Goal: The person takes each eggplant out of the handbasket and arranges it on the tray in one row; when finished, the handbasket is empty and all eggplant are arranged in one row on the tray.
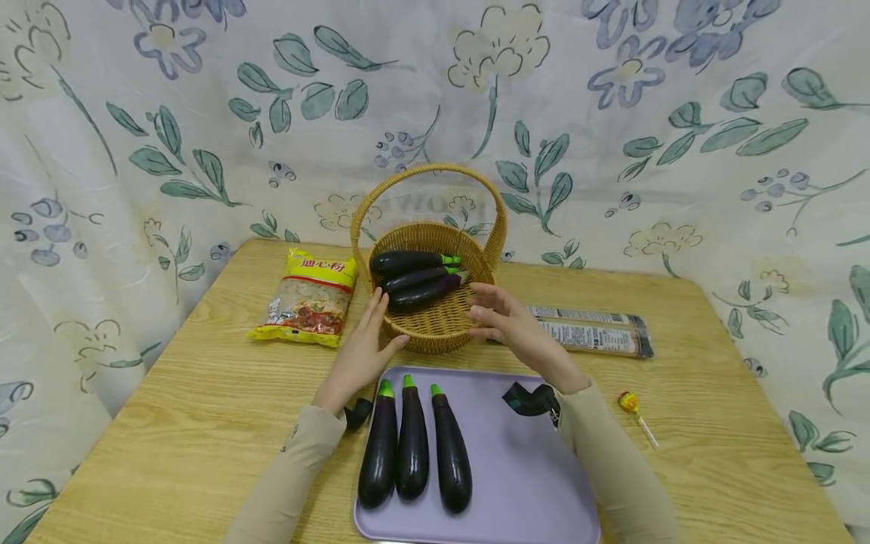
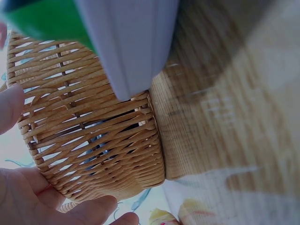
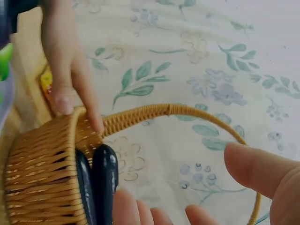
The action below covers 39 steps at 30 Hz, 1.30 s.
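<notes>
A wicker basket (image 1: 435,341) with a tall arched handle stands at the back of the table. Inside it lie three dark eggplants (image 1: 414,281), heaped toward the left. My left hand (image 1: 360,355) rests its fingertips at the basket's left rim, fingers fairly straight and thumb spread. On the other side, my right hand (image 1: 513,329) is by the right rim with loosely bent fingers and nothing held. The left wrist view shows the woven side (image 2: 93,136) close to the left fingers. Three more eggplants (image 1: 412,449) lie side by side on a lilac tray (image 1: 530,476) in front.
A yellow food bag (image 1: 309,302) stands left of the basket. Long flat packets (image 1: 598,336) lie behind the right forearm, and a lollipop (image 1: 628,403) lies right of the tray. A floral curtain (image 1: 421,98) hangs behind the table.
</notes>
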{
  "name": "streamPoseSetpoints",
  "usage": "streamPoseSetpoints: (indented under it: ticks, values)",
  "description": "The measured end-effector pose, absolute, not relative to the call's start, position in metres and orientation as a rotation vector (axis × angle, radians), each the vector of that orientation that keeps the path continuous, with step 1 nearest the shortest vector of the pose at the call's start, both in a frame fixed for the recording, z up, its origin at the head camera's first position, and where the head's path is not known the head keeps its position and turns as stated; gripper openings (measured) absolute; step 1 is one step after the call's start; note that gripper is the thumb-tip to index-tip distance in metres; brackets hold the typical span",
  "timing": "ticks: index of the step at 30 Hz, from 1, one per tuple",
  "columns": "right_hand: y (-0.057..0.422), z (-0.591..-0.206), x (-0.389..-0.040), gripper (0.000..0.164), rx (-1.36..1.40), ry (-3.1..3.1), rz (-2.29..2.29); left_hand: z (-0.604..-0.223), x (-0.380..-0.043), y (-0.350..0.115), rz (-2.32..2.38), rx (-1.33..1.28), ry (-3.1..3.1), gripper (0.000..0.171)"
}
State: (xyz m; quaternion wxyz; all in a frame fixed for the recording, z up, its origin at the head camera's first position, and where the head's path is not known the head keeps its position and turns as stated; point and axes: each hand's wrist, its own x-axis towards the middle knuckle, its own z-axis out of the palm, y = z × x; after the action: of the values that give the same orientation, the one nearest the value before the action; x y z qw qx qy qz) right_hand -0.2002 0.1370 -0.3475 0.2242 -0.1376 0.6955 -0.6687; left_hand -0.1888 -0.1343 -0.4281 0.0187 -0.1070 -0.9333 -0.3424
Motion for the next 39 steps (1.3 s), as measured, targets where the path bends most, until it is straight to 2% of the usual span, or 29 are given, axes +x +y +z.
streamPoseSetpoints:
  ticks: [14,39]
  values:
    - [0.114,-0.342,-0.228,0.059,-0.226,1.925,-1.982,-0.432,-0.188,-0.135,-1.080,-0.325,-2.892,0.084]
    - [0.095,-0.348,-0.253,0.062,-0.084,1.898,-1.987,-0.429,-0.188,-0.134,-1.067,-0.310,-2.896,0.082]
